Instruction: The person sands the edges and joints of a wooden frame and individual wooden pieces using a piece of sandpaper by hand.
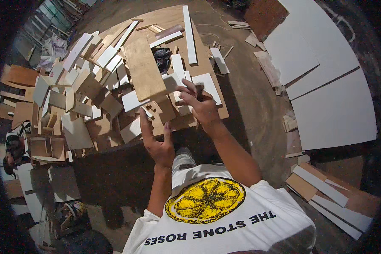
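Note:
A plywood piece with a long tan face [146, 67] rises from the table in front of me, with white panels at its lower end. My left hand [158, 146] is just below it, index finger and thumb stretched up and apart. The index fingertip is close to a small white strip [148, 112]; whether they touch I cannot tell. My right hand [203, 108] is at the piece's right side, its fingers extended toward a white-faced block [171, 82] and spread apart. A dark patch by the right fingers is too unclear to name.
Offcuts and small wooden frames are heaped on the left of the wooden table [209, 51]. A long white strip [189, 36] and a black plastic bag [161, 59] lie at the far side. Large white panels [330, 110] stand to the right, with more strips [338, 211] below.

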Demonstrator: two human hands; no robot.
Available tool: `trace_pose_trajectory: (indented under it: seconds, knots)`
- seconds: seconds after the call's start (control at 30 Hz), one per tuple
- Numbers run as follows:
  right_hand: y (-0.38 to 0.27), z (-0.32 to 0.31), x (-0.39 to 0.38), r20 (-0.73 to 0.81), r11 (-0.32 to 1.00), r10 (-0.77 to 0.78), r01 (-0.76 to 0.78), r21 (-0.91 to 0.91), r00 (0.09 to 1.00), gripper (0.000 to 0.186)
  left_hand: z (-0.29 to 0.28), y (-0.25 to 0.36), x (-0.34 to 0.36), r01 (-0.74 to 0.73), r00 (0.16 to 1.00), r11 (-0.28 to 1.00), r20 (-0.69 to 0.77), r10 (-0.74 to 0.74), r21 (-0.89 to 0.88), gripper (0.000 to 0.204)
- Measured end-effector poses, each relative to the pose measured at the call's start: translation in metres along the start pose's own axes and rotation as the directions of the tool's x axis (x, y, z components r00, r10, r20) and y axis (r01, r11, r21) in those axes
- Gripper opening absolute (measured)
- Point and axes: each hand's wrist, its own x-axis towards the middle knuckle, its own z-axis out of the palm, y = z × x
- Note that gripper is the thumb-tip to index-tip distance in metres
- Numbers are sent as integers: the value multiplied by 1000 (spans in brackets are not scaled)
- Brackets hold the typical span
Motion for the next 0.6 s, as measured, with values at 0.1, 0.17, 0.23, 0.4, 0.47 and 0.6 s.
trace_pose_trajectory:
  seconds: [0.1, 0.17, 0.23, 0.4, 0.47, 0.6]
  knots:
    - [6, -26, -8, -57, 998, 57, -55, 20, 997, 50, 14, -17, -3, 13, 1000, 996, -1, -13, -85, 61]
    - [21, -46, -13, -90, 996, 72, -67, 51, 993, 50, 21, -29, -11, 125, 988, 983, 112, -110, -136, 55]
    - [32, -65, -17, -239, 985, 164, -171, -6, 957, 50, 25, -51, -25, 245, 953, 953, 225, -203, -177, 48]
    - [65, -109, -10, -336, 990, 109, -134, -51, 935, 50, 75, -142, -44, 246, 850, 968, 491, -189, -53, 37]
    - [68, -121, -1, -396, 986, 70, -125, -114, 915, 49, 94, -158, -30, -76, 864, 994, 502, 29, 73, 36]
    - [73, -140, 23, -366, 953, 155, -236, -189, 917, 47, 131, -156, -18, 221, 875, 975, 441, -199, 1, 32]
